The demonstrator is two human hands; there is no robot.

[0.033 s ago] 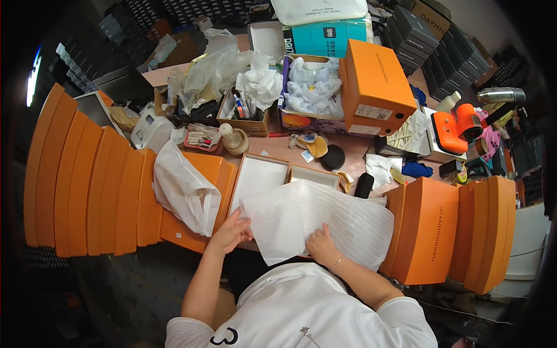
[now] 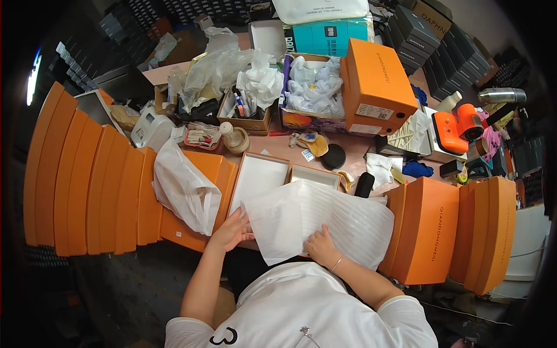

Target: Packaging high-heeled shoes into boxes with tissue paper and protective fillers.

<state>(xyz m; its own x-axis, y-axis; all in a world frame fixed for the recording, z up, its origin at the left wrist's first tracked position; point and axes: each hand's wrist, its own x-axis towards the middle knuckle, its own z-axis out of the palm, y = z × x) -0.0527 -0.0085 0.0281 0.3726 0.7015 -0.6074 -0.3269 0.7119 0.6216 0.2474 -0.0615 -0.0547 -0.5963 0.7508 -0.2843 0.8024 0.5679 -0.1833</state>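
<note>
A thin white wrapping sheet (image 2: 348, 217) with faint stripes lies spread in front of me, its near edge hanging toward my lap. It covers much of an orange-rimmed shallow box (image 2: 313, 174) and reaches over the corner of a white-lined tray or lid (image 2: 259, 177) on the left. My left hand (image 2: 232, 230) is at the sheet's left edge, fingers stretched and apart. On top of the sheet, right of its middle, my right hand (image 2: 322, 245) rests with loosely bent fingers. Whatever lies beneath the sheet is hidden.
Orange boxes (image 2: 110, 191) stand in a row at left, a white cloth bag (image 2: 185, 188) on the nearest. More orange boxes (image 2: 429, 231) flank my right. Behind are a pump bottle (image 2: 234, 138), a black round tin (image 2: 333, 156) and a large orange box (image 2: 377, 87).
My left hand has shifted very slightly at the sheet's edge, its fingers a little straighter. The right hand and the sheet look the same.
</note>
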